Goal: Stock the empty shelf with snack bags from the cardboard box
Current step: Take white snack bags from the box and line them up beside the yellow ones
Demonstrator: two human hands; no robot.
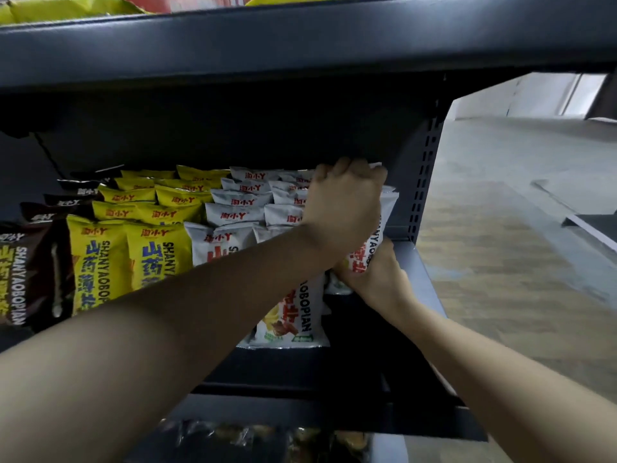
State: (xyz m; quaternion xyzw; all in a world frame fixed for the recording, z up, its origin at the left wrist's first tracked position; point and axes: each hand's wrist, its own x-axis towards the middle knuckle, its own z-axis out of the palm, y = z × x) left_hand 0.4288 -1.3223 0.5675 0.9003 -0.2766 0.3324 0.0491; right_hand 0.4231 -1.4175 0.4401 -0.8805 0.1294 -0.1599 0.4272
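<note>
Nearest the camera, below the held white snack bag (387, 205), blurred packets (253, 436) lie on a lower level, too unclear to name. Above them runs the dark front lip (334, 417) of the shelf (417, 269).

2 bare forearms reach in over that lip. The right hand (377, 275) grips the bottom end of the held bag, fingers curled round it. The left hand (344, 202), its arm crossing from the lower left, clasps the bag's top end, with knuckles up close under the shelf above. The bag stands roughly upright between the 2 hands, at the right end of the shelf, near the perforated upright (427, 168).

Just left of the held bag and lower, another white bag (290, 315) sits at the shelf front, partly hidden by the left forearm. Further left and behind it, white bags (240, 212) fill rows running back. Left of those come rows of yellow bags (133, 252), then dark brown bags (23, 262) at the far left. All carry red or white brand lettering on top.

Above the held bag, the upper shelf board (300, 45) spans the view, with yellow-green bags (66, 8) on top of it. To the right of the held bag, beyond the upright, lies a pale floor (517, 248).
</note>
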